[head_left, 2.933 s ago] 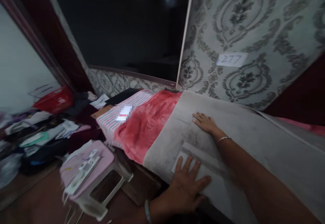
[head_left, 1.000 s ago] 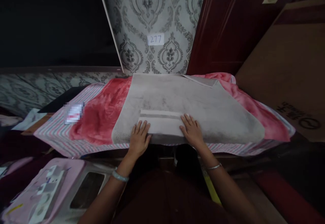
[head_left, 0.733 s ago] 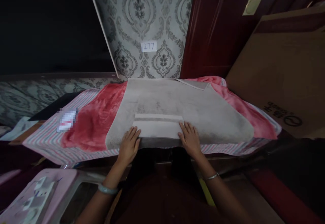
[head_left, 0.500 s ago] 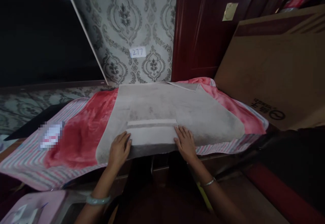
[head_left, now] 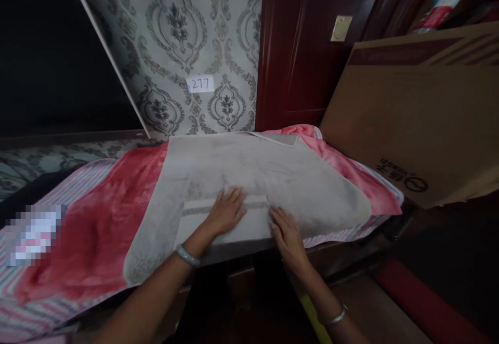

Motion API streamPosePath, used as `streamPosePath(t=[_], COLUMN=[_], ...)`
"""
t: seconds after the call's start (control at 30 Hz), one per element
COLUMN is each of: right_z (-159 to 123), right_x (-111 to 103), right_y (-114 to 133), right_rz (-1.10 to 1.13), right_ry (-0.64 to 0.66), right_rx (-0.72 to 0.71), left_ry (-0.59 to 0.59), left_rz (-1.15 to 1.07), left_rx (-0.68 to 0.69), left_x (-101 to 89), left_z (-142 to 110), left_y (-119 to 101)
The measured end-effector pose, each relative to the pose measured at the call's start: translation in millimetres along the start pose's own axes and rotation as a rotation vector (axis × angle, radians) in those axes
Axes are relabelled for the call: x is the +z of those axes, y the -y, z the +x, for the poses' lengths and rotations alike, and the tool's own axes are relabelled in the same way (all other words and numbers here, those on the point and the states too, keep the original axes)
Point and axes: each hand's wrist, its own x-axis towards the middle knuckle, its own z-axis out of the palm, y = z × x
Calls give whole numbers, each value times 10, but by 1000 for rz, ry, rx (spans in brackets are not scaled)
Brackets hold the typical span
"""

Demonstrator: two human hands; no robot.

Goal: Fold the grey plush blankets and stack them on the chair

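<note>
A large pale grey cloth [head_left: 312,188] lies spread over the table, with a lighter folded panel [head_left: 249,222] at its near middle. Across that panel runs a narrow band along its far edge. My left hand [head_left: 228,210] rests flat on the panel and its band, fingers extended. At the panel's right edge, my right hand [head_left: 287,232] touches the cloth with its fingers stretched forward. Beneath the grey cloth a red plush blanket [head_left: 105,219] shows on both sides. Under that is a striped cloth [head_left: 83,185].
A big cardboard box [head_left: 421,110] leans at the right, with a plastic bottle [head_left: 444,6] behind it. A dark screen [head_left: 58,63] stands at the left. At the back are a patterned wall [head_left: 218,32] with a number card [head_left: 200,83] and a dark red door [head_left: 296,53].
My left hand has moved from the panel's left edge onto its middle. My right hand stays by the right edge. The camera view has shifted slightly.
</note>
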Motion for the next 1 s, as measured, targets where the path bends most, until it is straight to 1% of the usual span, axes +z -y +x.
streamPosePath(t=[0.1,0.17,0.23,0.3,0.4,0.5,0.6,0.73,0.8,0.9,1.0], right_z=[152,214,218,178,109,76,64,45,38,36,29], right_x=[-13,47,143,238,330,363,380,400,406,424,466], right_y=[140,210,227,200,144,129,135,123,105,65,16], right_rz=[41,63,69,75,96,89,87,90,81,45,10], right_ry=[-37,-22,-8,-14,-76,-143,-164,-177,-171,-183,-198], right_rx=[-123,-200,-234,-242,-255,-251,-256,-258,-263,-291,-320], left_ry=[26,28,35,62,134,174,200,185,205,263,261], left_rz=[-41,-91,-157,-206,-216,-175,-98,-21,-18,-47,-84], left_rx=[17,24,69,163,316,379,350,213,167,136,126], left_x=[94,89,50,22,51,120,163,198,230,296,369], left_z=[-18,-13,49,174,459,822,1219,1728,1954,2213,2331], left_y=[49,102,146,169,199,301,472,679,753,842,913])
